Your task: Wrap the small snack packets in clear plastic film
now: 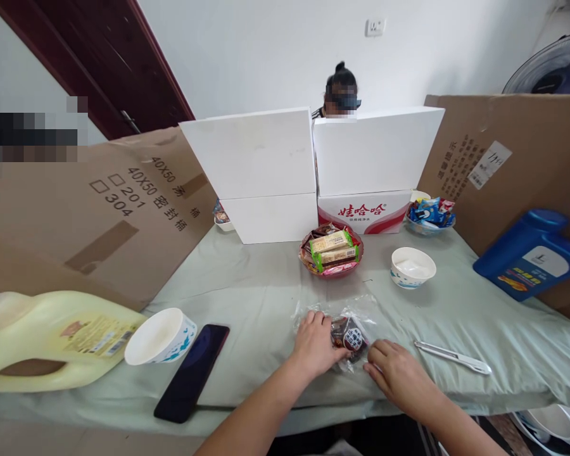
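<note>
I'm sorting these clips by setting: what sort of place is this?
Probably a makeshift indoor workstation: a cloth-covered table screened by cardboard sheets and white boxes, with a snack bowl.

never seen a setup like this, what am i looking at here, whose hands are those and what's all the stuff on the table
There is one picture, taken by a camera worn on a person's head, looking forward and down. No machine: the two bare hands at the bottom are that person's own. The left hand and right hand both grip a clear plastic bag with a dark wrapped snack inside, resting on a table under a pale green cloth.

Around it lie a white utility knife, a black phone, a tipped paper cup, a yellow jug, a blue jug, a red bowl of snacks and an upright white cup. White boxes and cardboard sheets wall the table in; another person sits behind.
</note>
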`<action>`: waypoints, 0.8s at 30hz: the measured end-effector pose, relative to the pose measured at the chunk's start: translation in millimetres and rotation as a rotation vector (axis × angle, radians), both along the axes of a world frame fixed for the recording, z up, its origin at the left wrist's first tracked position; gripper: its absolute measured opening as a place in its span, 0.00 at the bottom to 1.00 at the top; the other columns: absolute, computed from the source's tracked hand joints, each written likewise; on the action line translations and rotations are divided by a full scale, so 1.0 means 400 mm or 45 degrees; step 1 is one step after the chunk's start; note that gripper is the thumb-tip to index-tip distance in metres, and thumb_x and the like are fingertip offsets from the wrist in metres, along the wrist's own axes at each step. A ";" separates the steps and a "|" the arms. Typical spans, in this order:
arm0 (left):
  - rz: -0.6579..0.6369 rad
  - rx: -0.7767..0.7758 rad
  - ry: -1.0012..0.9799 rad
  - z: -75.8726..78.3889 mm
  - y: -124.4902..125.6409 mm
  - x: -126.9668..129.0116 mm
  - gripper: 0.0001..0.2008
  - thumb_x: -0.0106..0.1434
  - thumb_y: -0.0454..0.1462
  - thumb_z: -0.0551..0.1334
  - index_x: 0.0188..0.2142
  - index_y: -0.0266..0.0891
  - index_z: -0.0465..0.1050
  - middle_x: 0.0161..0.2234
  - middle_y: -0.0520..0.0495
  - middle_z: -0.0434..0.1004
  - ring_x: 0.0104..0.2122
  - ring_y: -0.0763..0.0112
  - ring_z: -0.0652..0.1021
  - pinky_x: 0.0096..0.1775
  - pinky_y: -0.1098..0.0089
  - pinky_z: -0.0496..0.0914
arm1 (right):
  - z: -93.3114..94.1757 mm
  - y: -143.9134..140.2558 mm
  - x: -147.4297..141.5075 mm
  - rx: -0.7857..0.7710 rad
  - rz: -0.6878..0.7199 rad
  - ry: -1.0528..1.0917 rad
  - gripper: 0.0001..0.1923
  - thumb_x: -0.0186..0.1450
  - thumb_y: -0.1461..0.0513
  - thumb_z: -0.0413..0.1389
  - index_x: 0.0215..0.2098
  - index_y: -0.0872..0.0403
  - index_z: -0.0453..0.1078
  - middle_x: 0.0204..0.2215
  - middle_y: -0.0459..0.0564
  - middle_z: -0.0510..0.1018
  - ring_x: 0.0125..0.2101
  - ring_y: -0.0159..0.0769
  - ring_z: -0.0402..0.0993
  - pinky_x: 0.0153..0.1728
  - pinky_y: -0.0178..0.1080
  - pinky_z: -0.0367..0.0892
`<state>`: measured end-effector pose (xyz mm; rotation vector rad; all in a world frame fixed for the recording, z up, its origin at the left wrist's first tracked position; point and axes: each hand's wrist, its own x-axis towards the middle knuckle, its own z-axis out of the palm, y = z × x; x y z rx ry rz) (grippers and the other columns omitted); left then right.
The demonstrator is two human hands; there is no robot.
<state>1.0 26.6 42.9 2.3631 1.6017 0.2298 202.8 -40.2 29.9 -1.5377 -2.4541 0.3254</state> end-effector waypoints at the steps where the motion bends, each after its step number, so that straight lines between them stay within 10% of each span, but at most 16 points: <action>1: -0.002 0.013 0.002 -0.002 -0.002 0.003 0.34 0.44 0.53 0.73 0.45 0.37 0.73 0.44 0.41 0.73 0.47 0.49 0.69 0.49 0.53 0.65 | -0.007 0.012 -0.003 0.038 -0.021 0.037 0.12 0.70 0.62 0.45 0.39 0.53 0.71 0.38 0.52 0.76 0.38 0.37 0.72 0.39 0.40 0.67; 6: -0.071 0.122 -0.120 -0.016 -0.035 -0.005 0.28 0.43 0.47 0.76 0.42 0.40 0.73 0.42 0.45 0.73 0.45 0.53 0.69 0.49 0.53 0.63 | -0.064 0.072 -0.014 0.203 -0.114 0.123 0.26 0.65 0.71 0.43 0.60 0.54 0.61 0.54 0.54 0.71 0.51 0.37 0.67 0.52 0.40 0.63; 15: -0.173 0.057 -0.488 -0.021 -0.059 -0.116 0.18 0.46 0.29 0.74 0.36 0.41 0.74 0.39 0.48 0.78 0.44 0.57 0.70 0.48 0.58 0.65 | -0.148 0.085 -0.009 0.254 -0.187 -0.018 0.25 0.64 0.69 0.48 0.59 0.49 0.65 0.57 0.48 0.70 0.50 0.41 0.65 0.50 0.43 0.60; 21: 0.197 -0.128 -1.022 -0.023 0.032 -0.226 0.09 0.47 0.36 0.69 0.24 0.38 0.70 0.30 0.48 0.76 0.34 0.63 0.76 0.38 0.66 0.69 | -0.161 0.090 -0.009 0.297 -0.181 -0.021 0.25 0.64 0.69 0.48 0.58 0.49 0.66 0.57 0.47 0.71 0.49 0.40 0.66 0.49 0.42 0.59; 24: 0.431 0.048 -1.069 0.039 0.137 -0.268 0.13 0.46 0.43 0.69 0.25 0.39 0.68 0.21 0.53 0.71 0.24 0.67 0.72 0.28 0.69 0.67 | -0.171 0.091 -0.009 0.333 -0.182 -0.025 0.26 0.63 0.70 0.48 0.58 0.49 0.67 0.56 0.46 0.71 0.49 0.40 0.66 0.48 0.41 0.59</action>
